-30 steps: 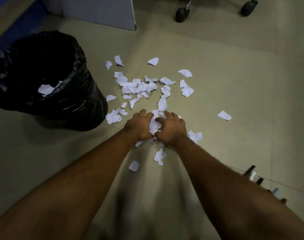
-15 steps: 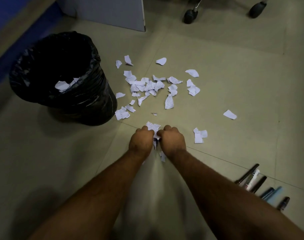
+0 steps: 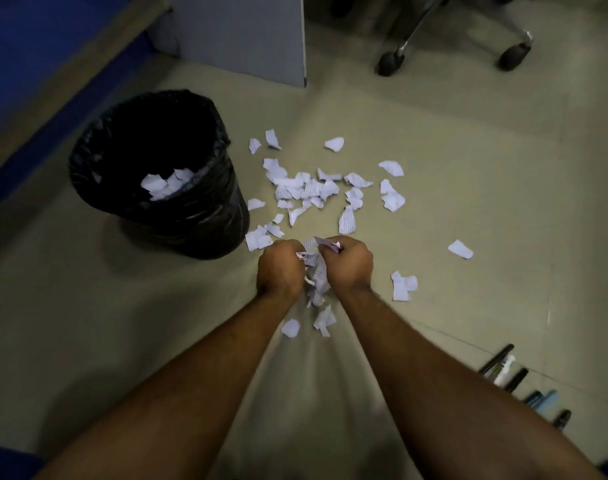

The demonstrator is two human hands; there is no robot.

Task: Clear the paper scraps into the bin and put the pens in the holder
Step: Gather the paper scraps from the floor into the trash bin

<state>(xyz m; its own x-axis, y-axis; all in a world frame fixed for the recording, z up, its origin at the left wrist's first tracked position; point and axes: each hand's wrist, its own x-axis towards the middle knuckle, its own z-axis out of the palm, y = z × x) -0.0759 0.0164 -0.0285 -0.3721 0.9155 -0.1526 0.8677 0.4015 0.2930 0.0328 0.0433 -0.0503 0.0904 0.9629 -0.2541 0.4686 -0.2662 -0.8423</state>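
My left hand (image 3: 280, 268) and my right hand (image 3: 349, 263) are side by side above the floor, both closed on one bunch of white paper scraps (image 3: 317, 271) that hangs between them. A few scraps lie or fall just below the hands (image 3: 325, 318). Several more torn scraps (image 3: 313, 188) are scattered on the floor beyond the hands. The bin (image 3: 150, 168), lined with a black bag, stands at the left with some scraps inside it. Several pens (image 3: 513, 374) lie on the floor at the lower right. No pen holder is in view.
An office chair's wheeled base (image 3: 451, 46) stands at the back right. A grey panel (image 3: 240, 36) rises behind the bin. A blue strip (image 3: 35, 109) runs along the left edge. The floor is beige tile.
Both hands have closed on a bunch of scraps and lifted it off the floor, back toward me. A few pieces have dropped below the hands. The view has shifted, showing more pens.
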